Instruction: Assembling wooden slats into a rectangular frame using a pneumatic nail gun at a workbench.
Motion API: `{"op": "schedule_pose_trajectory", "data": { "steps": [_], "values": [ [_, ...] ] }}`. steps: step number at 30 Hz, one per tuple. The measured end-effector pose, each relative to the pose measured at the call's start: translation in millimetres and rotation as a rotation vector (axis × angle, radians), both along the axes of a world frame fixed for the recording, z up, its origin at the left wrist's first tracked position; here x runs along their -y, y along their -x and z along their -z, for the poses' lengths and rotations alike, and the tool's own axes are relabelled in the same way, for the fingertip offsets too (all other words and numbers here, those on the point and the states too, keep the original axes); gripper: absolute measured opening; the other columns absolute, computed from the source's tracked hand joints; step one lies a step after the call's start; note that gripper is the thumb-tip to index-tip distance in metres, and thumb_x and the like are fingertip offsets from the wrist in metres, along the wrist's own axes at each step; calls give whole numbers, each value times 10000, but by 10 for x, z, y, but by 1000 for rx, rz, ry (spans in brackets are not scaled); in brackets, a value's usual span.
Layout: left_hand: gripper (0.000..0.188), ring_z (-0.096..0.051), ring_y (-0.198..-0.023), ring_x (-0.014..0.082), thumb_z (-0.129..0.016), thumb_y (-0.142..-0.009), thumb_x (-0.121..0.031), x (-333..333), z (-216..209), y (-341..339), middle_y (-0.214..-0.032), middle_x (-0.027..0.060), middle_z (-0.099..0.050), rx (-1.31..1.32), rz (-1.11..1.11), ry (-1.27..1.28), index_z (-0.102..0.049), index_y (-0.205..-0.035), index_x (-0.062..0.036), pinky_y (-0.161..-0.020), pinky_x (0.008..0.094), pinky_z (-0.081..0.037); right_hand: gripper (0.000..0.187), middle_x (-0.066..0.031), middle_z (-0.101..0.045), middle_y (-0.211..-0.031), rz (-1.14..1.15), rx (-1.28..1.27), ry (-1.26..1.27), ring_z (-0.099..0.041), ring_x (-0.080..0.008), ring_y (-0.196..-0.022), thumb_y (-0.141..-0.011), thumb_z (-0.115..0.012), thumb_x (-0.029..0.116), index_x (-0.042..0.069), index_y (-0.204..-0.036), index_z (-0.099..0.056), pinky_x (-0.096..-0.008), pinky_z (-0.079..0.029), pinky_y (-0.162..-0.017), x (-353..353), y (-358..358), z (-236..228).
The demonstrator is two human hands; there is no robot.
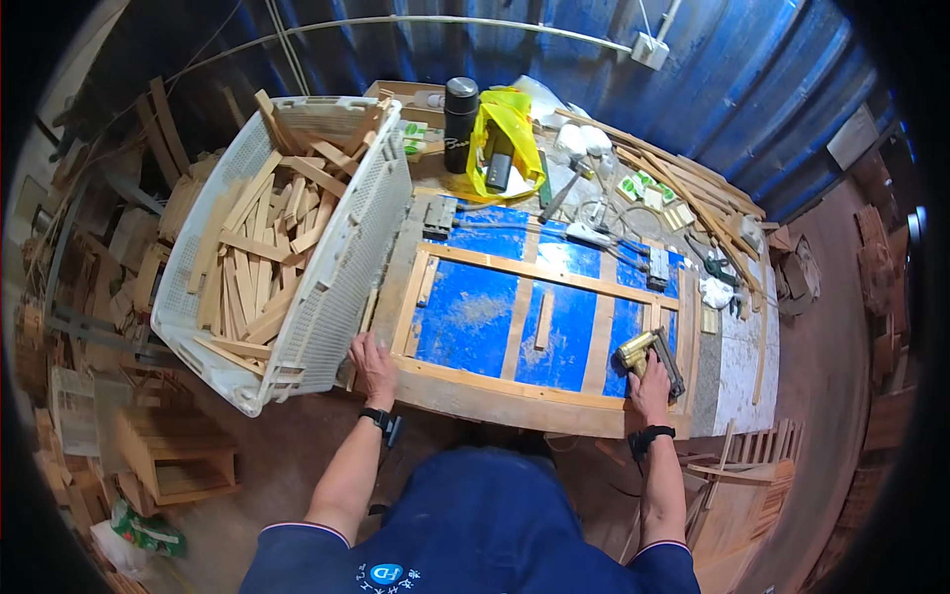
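Observation:
My right hand is closed around the grip of a nail gun, its brass-coloured end turned left over the front right of the bench. Beneath and beside it lies a frame of pale wooden strips on a blue-topped work board. My left hand rests by the frame's front left corner, at the edge of the board, fingers stretched out and holding nothing I can see. Inside the frame lies a short loose wooden strip. Metal blocks sit at the board's back corners.
A white perforated crate full of wooden strips stands tilted at the left. Behind the board are a black flask, a yellow plastic bag, a hammer, hoses and long strips. A wooden box is on the floor.

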State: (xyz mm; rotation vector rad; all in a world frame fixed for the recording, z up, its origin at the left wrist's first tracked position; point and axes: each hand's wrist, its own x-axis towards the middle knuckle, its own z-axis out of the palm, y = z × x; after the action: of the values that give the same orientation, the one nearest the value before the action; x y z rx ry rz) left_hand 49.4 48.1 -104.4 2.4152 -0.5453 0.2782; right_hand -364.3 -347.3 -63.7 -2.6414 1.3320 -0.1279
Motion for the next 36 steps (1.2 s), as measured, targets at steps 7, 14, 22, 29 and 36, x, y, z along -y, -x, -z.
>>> {"op": "schedule_pose_trajectory", "data": {
  "steps": [7,14,22,29,36],
  "values": [
    [300,-504,-1227,359,-486,-990,-104,-79,-32,-84,-1253,183,-555,-68,-15,233,-600,-1249,-3,-1087,438,-382,770,-273,-513,-1258,-20,-23,-49,-508,-473,-1170,-890,-701,223,28,-1519,-302,-543,-429,-985,94,-1,94],
    [301,-514,-1202,366,-473,-975,-92,-37,-40,-83,-1232,188,-558,-155,-18,308,-605,-1232,-5,-1075,450,-397,744,-281,-509,-1294,-13,-76,-119,-492,-483,-1198,-908,-681,199,41,-1524,-295,-547,-420,-1008,191,4,102],
    [314,-526,-1239,351,-474,-1046,-175,-139,268,-132,-1257,190,-590,-82,-60,139,-622,-1264,-4,-1087,446,-396,747,-276,-593,-1250,-42,-6,-105,-565,-464,-1163,-853,-756,240,34,-1470,-390,-534,-462,-989,298,-62,175],
    [335,-549,-1176,345,-440,-1067,-211,-62,200,-204,-1233,178,-583,-112,1,228,-622,-1245,9,-1046,427,-416,791,-304,-561,-1152,-69,-50,-112,-565,-515,-1044,-873,-733,245,-21,-1471,-289,-568,-488,-897,292,14,134],
    [340,-529,-1199,349,-434,-1056,-184,-165,272,-182,-1270,181,-560,-135,-21,151,-606,-1272,14,-1061,431,-400,383,-199,-709,-937,215,170,-509,-692,-328,-894,-888,-625,204,24,-1226,-613,-436,-538,-806,582,336,-1073]
  ]
}}
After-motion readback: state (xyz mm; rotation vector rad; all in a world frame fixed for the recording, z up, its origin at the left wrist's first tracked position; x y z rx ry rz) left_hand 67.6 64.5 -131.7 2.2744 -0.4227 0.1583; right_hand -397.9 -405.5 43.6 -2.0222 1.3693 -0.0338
